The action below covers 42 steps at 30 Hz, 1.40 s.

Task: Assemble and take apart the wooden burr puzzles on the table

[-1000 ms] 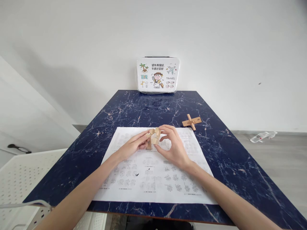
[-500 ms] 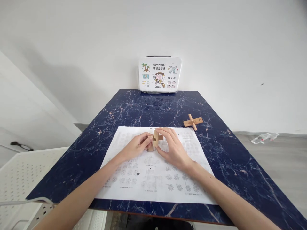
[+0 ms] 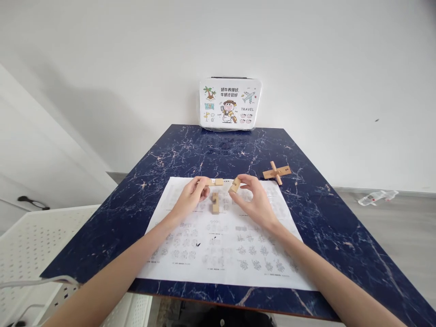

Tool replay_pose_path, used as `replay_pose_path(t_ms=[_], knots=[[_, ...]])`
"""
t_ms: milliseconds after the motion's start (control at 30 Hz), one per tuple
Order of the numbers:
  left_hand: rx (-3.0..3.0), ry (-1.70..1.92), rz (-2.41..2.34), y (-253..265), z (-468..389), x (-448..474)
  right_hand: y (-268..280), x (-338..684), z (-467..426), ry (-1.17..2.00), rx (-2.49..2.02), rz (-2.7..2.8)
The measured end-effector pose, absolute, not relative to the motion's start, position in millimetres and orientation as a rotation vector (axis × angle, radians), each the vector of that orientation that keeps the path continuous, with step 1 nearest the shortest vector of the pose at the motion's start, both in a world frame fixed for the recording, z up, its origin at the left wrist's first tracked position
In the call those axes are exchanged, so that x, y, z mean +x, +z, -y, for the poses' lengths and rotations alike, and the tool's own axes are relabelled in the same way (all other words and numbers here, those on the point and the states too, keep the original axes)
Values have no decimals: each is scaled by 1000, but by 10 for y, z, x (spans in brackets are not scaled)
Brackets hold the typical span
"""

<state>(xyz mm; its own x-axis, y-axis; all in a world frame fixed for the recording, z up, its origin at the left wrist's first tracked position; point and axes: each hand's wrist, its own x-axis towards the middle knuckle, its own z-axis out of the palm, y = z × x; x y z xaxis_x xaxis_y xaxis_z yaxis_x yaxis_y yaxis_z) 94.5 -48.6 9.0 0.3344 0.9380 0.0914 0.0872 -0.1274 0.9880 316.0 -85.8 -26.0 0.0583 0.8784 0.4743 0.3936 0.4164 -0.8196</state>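
My left hand pinches a notched wooden puzzle piece, which points to the right above the paper. Between the fingertips of my right hand is a second wooden puzzle piece, tilted, with a notch in its side. A third notched wooden block rests on the printed instruction sheet between my two hands. The held pieces are apart from each other. The sheet bears rows of small puzzle diagrams, partly covered by my hands.
A wooden cross-shaped piece marked 2 lies on the blue marbled table at the sheet's far right corner. A white cartoon-printed case leans on the wall at the back. A white perforated surface is left, a clear plastic bottle right.
The wooden pieces that were together in my hands have come apart. My right hand has drawn right with one, my left has another, and a third now sits on the sheet.
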Motion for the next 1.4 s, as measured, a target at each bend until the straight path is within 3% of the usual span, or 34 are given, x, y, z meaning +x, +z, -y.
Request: replay_pose_path(t_ms=[133,467,1167,1400], knots=[[1403,1023,-1011,113,460,926,-313,3171,881,357,-1312,1732],[1446,957,-937,95,473,911,-276,3011,1028,236,-1003,2207],[1093,1067,-736,13,387,912,-236,3043,1039,133,-1127,2270],[1196,1106,-883,56,401,914,-273,3104,963,69,-1240,2090]])
